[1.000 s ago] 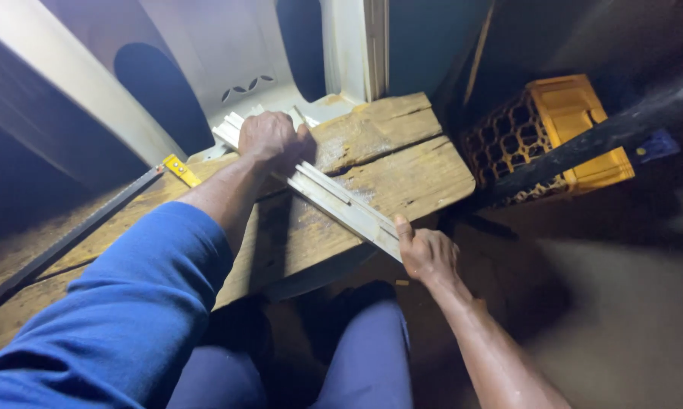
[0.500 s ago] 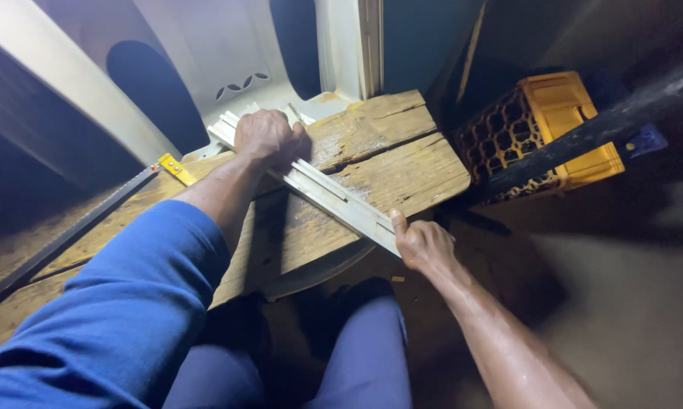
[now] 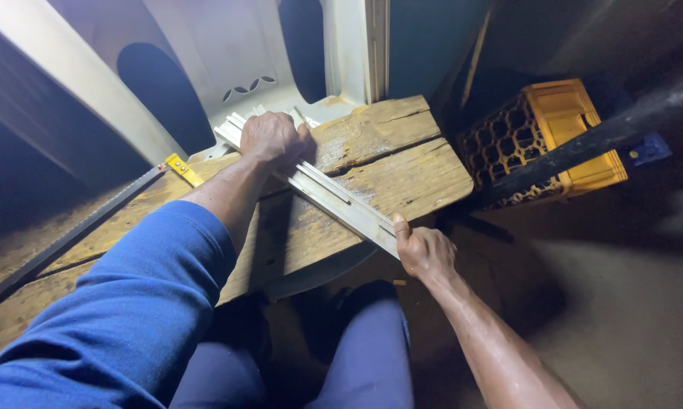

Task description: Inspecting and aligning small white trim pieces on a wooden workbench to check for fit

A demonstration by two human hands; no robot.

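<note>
Two hands hold one long pale metal strip (image 3: 334, 198) slanting across the middle of the frame on a rough, cracked wooden bench (image 3: 402, 163). The left hand (image 3: 273, 140) is closed down over its upper end; the right hand (image 3: 425, 250) curls around the lower end, which juts past the bench edge. That overhang could let the strip tip or slide if the upper grip slackens, and its thin edge might nick a palm. At left lies a dark saw (image 3: 76, 231) with a yellow fitting. A yellow honeycomb crate (image 3: 561, 125) sits upper right.
</note>
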